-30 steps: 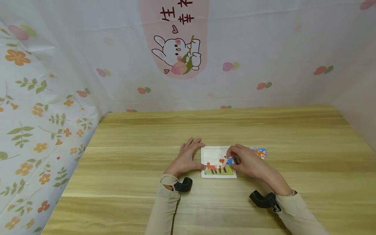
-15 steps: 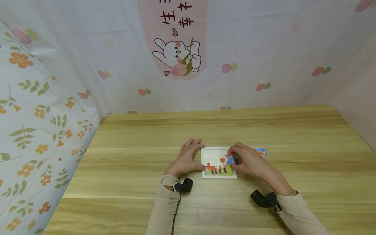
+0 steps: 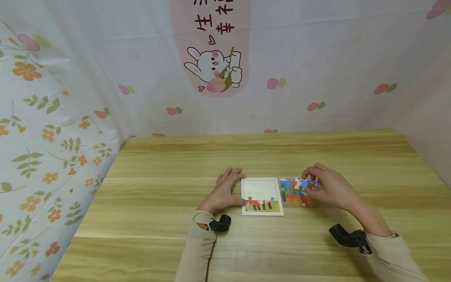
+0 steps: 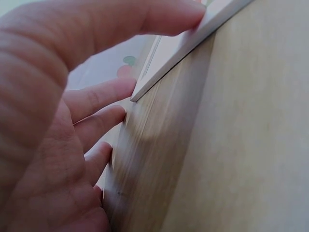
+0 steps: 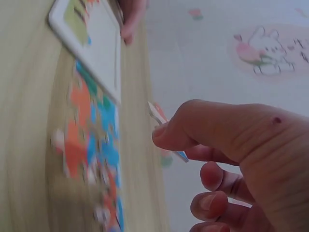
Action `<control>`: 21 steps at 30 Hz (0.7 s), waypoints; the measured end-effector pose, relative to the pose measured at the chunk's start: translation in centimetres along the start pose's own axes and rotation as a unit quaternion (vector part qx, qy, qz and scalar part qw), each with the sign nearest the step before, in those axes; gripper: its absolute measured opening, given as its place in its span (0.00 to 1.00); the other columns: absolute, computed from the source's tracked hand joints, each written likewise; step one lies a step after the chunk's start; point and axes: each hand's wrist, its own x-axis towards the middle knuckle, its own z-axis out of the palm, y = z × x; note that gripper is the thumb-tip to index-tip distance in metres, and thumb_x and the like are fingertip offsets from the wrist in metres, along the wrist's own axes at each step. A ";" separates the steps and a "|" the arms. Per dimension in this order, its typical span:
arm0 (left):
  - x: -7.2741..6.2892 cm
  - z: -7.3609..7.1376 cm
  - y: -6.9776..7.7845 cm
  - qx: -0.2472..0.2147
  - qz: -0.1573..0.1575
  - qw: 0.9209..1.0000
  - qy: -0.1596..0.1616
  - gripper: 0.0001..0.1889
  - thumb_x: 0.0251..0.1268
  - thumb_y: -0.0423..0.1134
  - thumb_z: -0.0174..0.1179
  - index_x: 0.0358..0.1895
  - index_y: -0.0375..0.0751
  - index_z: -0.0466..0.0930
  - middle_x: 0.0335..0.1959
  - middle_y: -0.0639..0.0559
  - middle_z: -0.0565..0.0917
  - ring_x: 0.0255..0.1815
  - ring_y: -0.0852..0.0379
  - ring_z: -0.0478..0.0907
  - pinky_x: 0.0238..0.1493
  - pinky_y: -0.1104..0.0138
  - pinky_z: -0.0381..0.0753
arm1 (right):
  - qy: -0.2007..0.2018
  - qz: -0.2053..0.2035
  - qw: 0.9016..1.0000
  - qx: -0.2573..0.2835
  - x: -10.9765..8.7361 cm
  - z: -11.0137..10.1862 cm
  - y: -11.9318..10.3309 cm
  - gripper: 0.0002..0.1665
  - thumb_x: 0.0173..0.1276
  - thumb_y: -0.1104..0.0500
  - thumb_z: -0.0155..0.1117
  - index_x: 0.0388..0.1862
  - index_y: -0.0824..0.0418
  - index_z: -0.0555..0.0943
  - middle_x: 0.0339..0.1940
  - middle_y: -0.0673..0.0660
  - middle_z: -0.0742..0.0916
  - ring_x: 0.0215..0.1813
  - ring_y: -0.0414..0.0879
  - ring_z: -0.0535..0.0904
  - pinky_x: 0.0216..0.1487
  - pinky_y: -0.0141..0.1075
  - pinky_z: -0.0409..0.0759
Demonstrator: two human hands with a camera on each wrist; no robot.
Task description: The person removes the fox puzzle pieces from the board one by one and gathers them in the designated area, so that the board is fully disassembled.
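Note:
My left hand (image 3: 225, 192) rests at the left side of a white puzzle tray (image 3: 258, 214), its thumb on the lower left edge and its index fingertip at the upper corner. The fingers are nearly straight and spread. Along the tray's bottom lie joined puzzle pieces (image 3: 264, 205) with orange, dark stripes and green; the upper part shows bare white. My right hand (image 3: 329, 188) pinches one puzzle piece (image 5: 181, 154) between thumb and index finger, raised above the table. Beneath and beside that hand are loose puzzle pieces (image 3: 292, 197) in blue, orange and green.
The loose pieces lie close against the tray's right side on the wooden table (image 3: 169, 164). A printed cloth (image 3: 148, 70) with a rabbit hangs behind the table, and a floral cloth (image 3: 53, 156) covers the left side. Each wrist carries a black mount (image 3: 349, 237).
My right hand has moved right, from over the tray to over the loose pieces, still pinching a puzzle piece. The loose pieces are now uncovered. My left hand has stayed at the tray.

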 end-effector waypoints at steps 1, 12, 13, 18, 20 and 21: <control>0.0 0.0 0.0 0.001 0.001 1.000 0.000 0.38 0.43 0.38 0.70 0.63 0.39 0.67 0.72 0.48 0.56 0.74 0.48 0.38 0.69 0.51 0.32 | 0.003 0.000 1.000 -0.005 -0.4 -0.4 0.4 0.15 0.46 0.65 0.70 0.35 0.56 0.78 0.28 0.48 0.72 0.24 0.37 0.63 0.22 0.30 0.62; 0.0 0.2 0.0 0.005 -0.001 1.000 0.002 0.38 0.43 0.38 0.70 0.63 0.40 0.67 0.72 0.48 0.55 0.74 0.48 0.38 0.69 0.52 0.32 | -0.012 -0.007 1.000 0.012 -4.1 -1.0 3.9 0.19 0.45 0.66 0.73 0.36 0.54 0.77 0.26 0.44 0.70 0.23 0.32 0.61 0.23 0.28 0.62; 0.0 0.3 -0.1 0.006 0.000 1.000 0.002 0.38 0.43 0.38 0.70 0.63 0.40 0.67 0.72 0.47 0.55 0.74 0.48 0.38 0.69 0.52 0.32 | -0.015 -0.008 1.000 0.019 -4.3 -0.8 4.1 0.20 0.44 0.66 0.73 0.36 0.54 0.77 0.26 0.44 0.70 0.24 0.33 0.62 0.23 0.28 0.63; 0.0 0.3 -0.1 0.011 0.004 1.000 0.004 0.38 0.44 0.39 0.69 0.63 0.40 0.67 0.72 0.47 0.55 0.74 0.48 0.38 0.69 0.52 0.32 | -0.007 -0.028 0.998 0.058 -5.1 0.2 4.8 0.23 0.42 0.71 0.72 0.37 0.55 0.77 0.26 0.44 0.72 0.26 0.35 0.65 0.24 0.26 0.65; 0.0 0.2 0.0 0.014 0.003 1.000 0.003 0.38 0.43 0.39 0.70 0.63 0.40 0.67 0.72 0.47 0.55 0.74 0.48 0.38 0.69 0.52 0.32 | -0.003 -0.033 0.997 0.070 -5.2 0.4 4.9 0.23 0.42 0.72 0.70 0.37 0.55 0.77 0.25 0.43 0.72 0.25 0.35 0.65 0.23 0.26 0.64; 0.0 0.2 0.0 0.016 0.003 1.000 0.003 0.38 0.43 0.40 0.70 0.64 0.40 0.67 0.72 0.47 0.55 0.74 0.48 0.38 0.69 0.52 0.32 | -0.003 -0.032 0.997 0.075 -5.3 0.5 4.9 0.23 0.42 0.72 0.69 0.37 0.54 0.77 0.25 0.43 0.72 0.25 0.35 0.65 0.23 0.26 0.64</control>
